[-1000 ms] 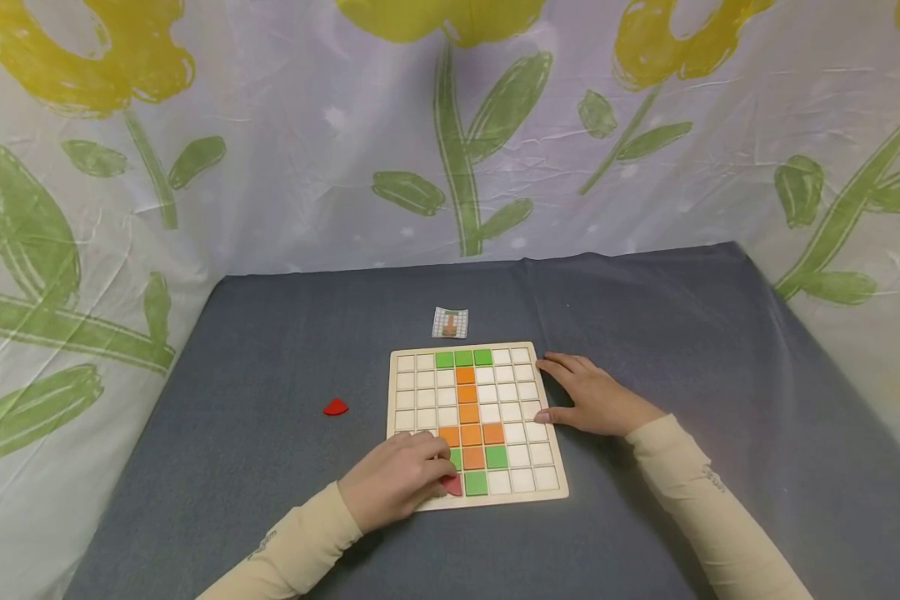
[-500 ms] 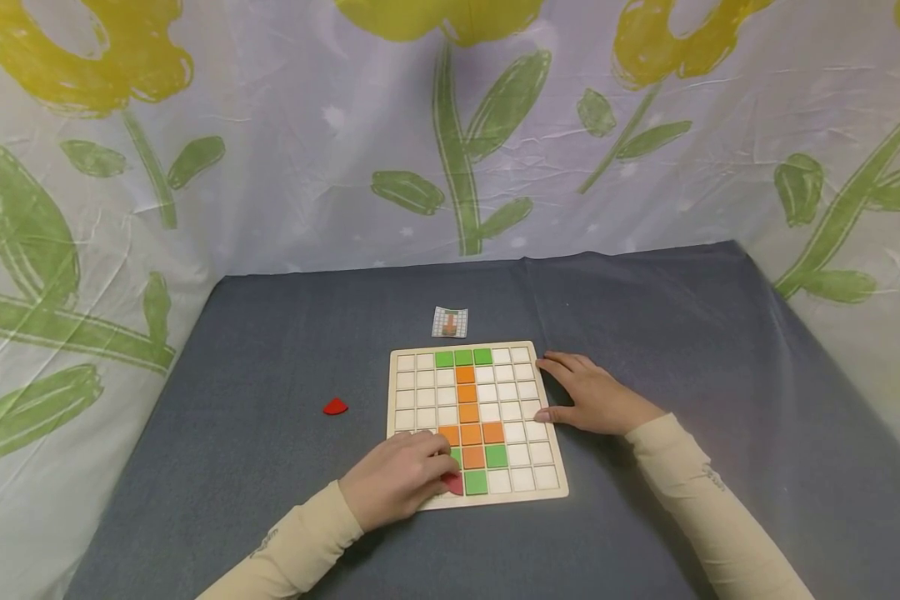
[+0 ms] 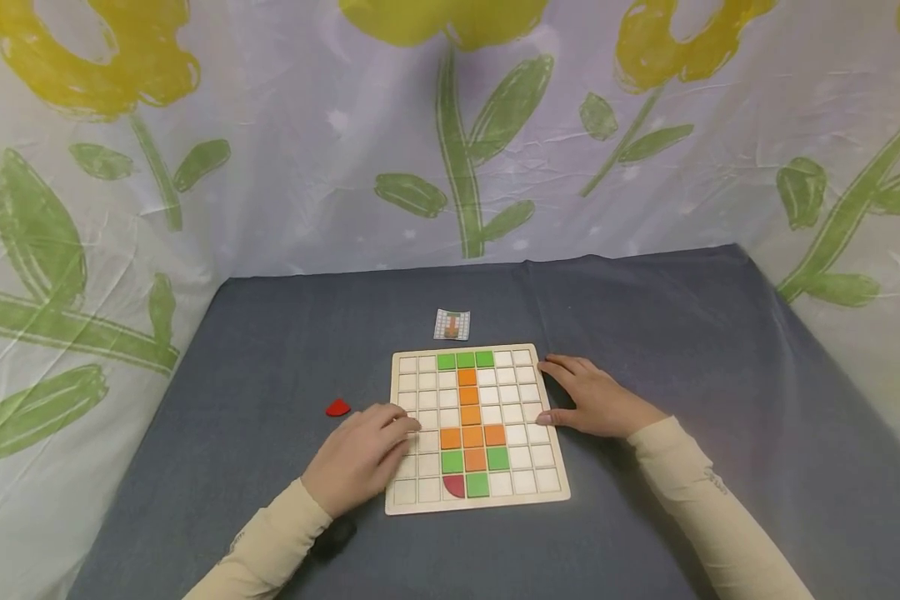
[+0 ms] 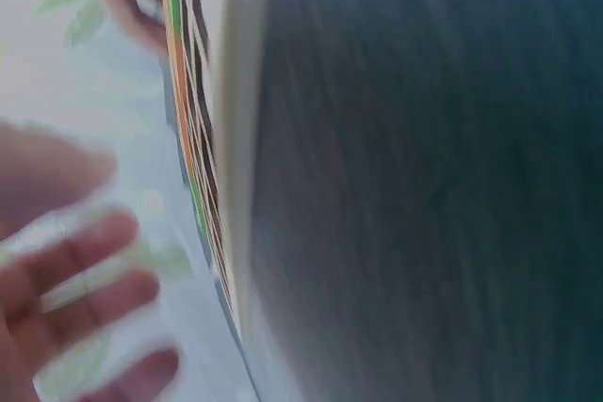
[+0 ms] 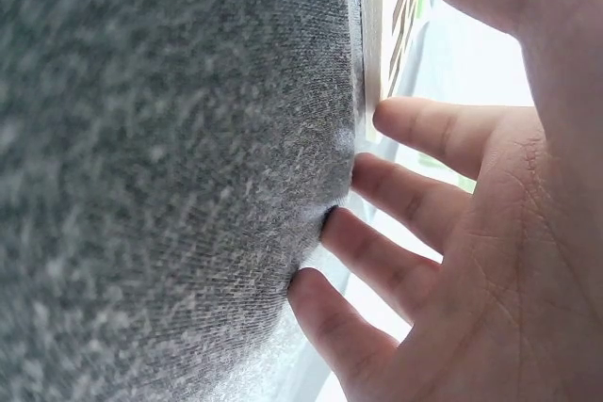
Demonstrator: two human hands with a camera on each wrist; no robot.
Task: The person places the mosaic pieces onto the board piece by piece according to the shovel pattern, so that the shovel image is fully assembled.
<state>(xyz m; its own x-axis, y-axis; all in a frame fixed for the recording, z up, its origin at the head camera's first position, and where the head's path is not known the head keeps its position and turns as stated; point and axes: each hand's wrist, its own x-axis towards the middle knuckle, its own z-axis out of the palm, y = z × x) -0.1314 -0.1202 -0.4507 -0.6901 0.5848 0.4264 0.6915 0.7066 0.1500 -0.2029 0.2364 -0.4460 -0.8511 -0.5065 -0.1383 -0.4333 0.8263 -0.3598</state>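
Note:
A square wooden grid board (image 3: 525, 482) lies on the cloth, with green and orange square tiles set in its middle columns. In its bottom row a dark red quarter-circle piece (image 3: 455, 486) sits beside a green tile (image 3: 477, 485). My left hand (image 3: 362, 457) hovers over the board's left edge, holding nothing; the left wrist view shows its fingers (image 4: 94, 308) apart, blurred. Just beyond that hand lies a red fan-shaped piece (image 3: 337, 407) on the cloth. My right hand (image 3: 596, 396) rests at the board's right edge, index fingertip touching the rim, other fingertips on the cloth.
A small printed card (image 3: 452, 324) with a coloured grid pattern lies behind the board. Dark grey cloth (image 3: 645, 308) covers the table. A pale curtain (image 3: 292, 150) with yellow flowers hangs around the back and sides.
My left hand has let go of the dark red quarter-circle piece in the bottom row and moved left and away, towards the loose red piece. The right hand stays in place.

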